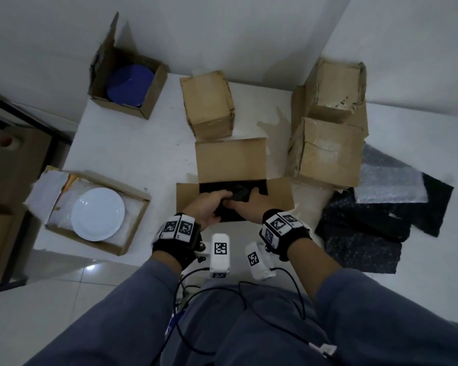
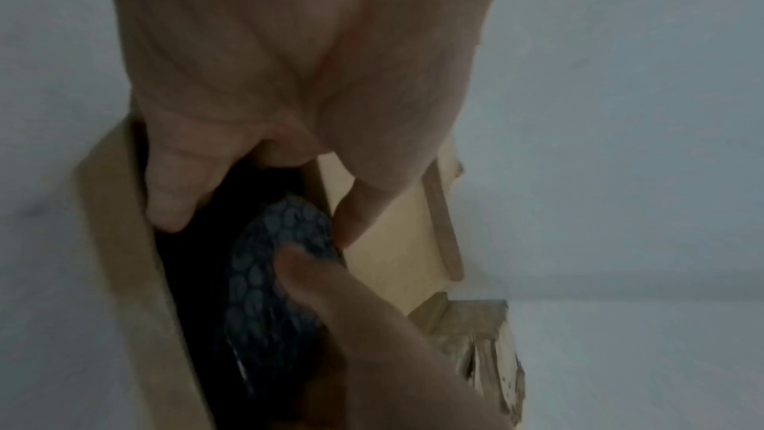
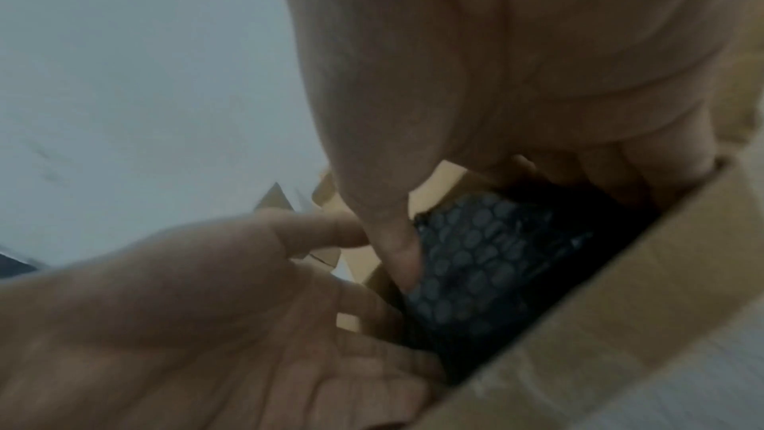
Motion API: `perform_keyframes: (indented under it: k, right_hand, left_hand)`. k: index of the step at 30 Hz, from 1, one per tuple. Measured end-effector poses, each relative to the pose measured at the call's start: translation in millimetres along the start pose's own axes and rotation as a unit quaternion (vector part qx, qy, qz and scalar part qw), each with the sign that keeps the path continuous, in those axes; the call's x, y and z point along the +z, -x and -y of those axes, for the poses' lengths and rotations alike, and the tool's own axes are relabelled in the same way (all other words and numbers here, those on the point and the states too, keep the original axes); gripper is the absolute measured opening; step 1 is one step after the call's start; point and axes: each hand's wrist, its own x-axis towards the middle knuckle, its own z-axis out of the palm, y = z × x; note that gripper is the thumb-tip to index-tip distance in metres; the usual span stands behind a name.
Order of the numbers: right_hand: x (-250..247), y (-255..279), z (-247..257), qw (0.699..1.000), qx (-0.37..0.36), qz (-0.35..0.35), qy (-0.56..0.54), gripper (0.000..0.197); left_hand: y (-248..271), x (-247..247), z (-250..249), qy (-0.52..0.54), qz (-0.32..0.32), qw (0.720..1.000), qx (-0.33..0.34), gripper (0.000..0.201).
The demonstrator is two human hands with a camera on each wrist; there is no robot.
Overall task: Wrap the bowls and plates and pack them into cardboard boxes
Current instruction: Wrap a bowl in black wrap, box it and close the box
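An open cardboard box stands in the middle of the white table, right in front of me. Both hands reach into it around a bundle wrapped in black bubble wrap. My left hand grips the bundle's left side; in the left wrist view its thumb and fingers straddle the bundle. My right hand holds the right side, with its thumb pressed on the wrap beside the box wall. What is inside the wrap is hidden.
A white plate lies in an open box at the left. Blue plates sit in an open box at the far left. Closed boxes stand behind. Black and clear bubble-wrap sheets lie at the right.
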Motion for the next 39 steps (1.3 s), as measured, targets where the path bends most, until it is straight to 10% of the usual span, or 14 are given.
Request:
perform_keyframes:
  k: [4,13,23,29,33,39]
  right_hand:
    - [-8,3,-5,0.998,-0.049,-0.046,-0.012,0.073]
    - [9,-17,-3,0.999,-0.042,-0.022,-0.026,0.116]
    - [0,-22,11,0.992,-0.021,-0.036,0.120,0.077]
    - [-23,14,-3,0.964,-0.133,-0.173,0.151,0.047]
    - [-34,30,-50,0.912,-0.168,-0.365,0.084,0.033]
    - [-13,21,-77,0.915,-0.215,-0.323,-0.109,0.048]
  left_hand:
    - [-4,-11,2,-0.109,-0.076,0.989,0.069,0.057]
    - [-22,11,3,-0.253,-0.071,0.962,0.073,0.059]
    - [-26,15,0,-0.246,-0.081,0.964,0.053,0.069]
    - [2,-14,8,-0.261,-0.118,0.931,0.229,0.041]
    - [11,-52,31,-0.216,-0.328,0.849,0.354,0.033]
    - [9,-52,62,-0.103,-0.266,0.886,0.365,0.054]
